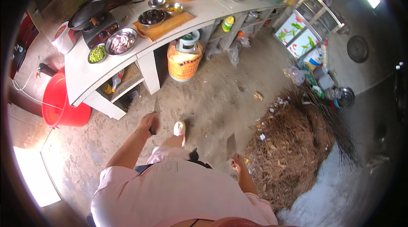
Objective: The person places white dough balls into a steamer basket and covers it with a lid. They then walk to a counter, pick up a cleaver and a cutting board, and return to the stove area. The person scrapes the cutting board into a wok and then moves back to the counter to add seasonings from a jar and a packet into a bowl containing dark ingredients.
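My left hand [147, 124] grips the dark handle of a knife [156, 105], its narrow blade pointing up and away over the concrete floor. My right hand [237, 162] holds a cleaver [231, 146] by the handle, with the broad blade pointing forward. Both hands are apart and hang low, away from the counter [95, 77]. On that counter, sliced purple-white pieces [121, 42], perhaps onion, fill a steel bowl. Chopped green vegetable [97, 54] sits in a smaller bowl. Dark food pieces [152, 17] fill a bowl resting on a wooden cutting board [180, 22].
A wok [88, 12] stands on a stove at the left. Below the counter is a gas cylinder [185, 62]. A red bucket [75, 113] stands by its left end. To my right lies a heap of dry plant matter [287, 150]. Further back stands a glass-fronted cabinet [298, 37].
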`<state>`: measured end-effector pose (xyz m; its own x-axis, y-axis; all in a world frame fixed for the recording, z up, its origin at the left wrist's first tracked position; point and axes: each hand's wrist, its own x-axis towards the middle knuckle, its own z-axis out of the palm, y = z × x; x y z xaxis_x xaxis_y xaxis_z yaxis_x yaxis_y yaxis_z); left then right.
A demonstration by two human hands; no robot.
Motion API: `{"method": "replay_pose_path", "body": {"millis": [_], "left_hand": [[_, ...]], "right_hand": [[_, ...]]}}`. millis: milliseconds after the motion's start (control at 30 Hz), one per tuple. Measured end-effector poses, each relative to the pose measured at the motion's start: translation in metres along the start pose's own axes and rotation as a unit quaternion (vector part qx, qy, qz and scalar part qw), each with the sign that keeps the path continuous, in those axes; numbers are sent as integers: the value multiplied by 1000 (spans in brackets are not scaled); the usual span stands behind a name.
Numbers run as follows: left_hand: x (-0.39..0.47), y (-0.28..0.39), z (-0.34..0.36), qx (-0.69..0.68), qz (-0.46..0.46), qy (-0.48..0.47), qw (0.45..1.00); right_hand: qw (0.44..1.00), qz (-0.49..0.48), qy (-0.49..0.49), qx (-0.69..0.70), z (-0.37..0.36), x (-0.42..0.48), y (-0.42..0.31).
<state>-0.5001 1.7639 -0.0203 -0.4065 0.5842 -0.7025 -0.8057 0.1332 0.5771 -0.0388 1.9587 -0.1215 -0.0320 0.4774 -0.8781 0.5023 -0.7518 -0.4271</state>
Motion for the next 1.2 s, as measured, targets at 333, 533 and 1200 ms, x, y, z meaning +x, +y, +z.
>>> {"method": "replay_pose_path", "body": {"millis": [333,533,1200], "left_hand": [[134,132,165,116,4,-70,991],[186,193,219,285,115,-74,949],[201,237,340,353,174,345,852]], "right_hand": [[982,-166,-90,29,75,23,-315],[959,-218,-179,7,100,44,-452],[831,-234,-475,-170,330,221,-825]]}}
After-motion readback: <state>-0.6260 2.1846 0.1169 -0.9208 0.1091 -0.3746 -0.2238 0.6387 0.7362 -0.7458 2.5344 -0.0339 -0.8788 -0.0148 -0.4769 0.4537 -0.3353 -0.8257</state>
